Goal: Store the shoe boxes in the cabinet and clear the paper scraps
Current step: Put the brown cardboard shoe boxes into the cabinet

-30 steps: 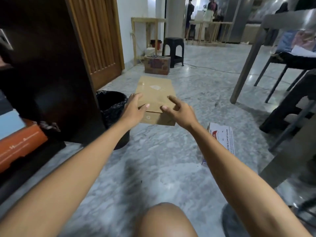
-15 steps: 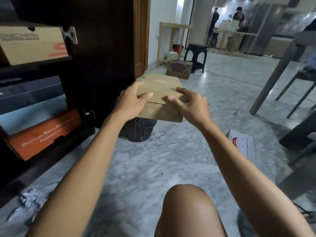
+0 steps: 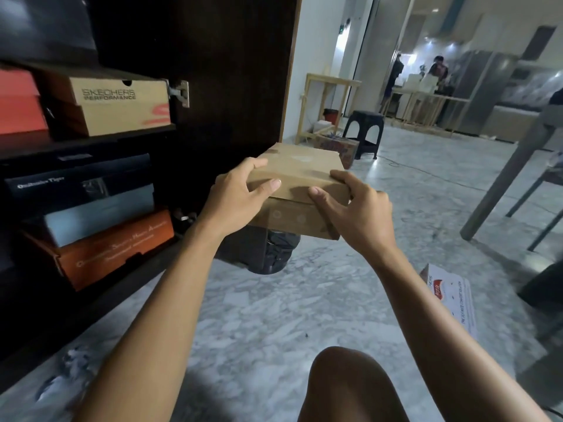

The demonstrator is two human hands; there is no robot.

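In front of the open cabinet: one plain brown shoe box, carried in both hands.

Left hand grips the box's near-left corner, thumb on the lid edge; right hand grips the near-right corner, fingers curled round it. The box is now raised off the floor and brought left, level with the cabinet's lower shelves, where an orange box and others sit; shelving looks to come next. A white printed box stays on the floor at right.

A closed brown cardboard shoe box is held level beside the open cabinet.
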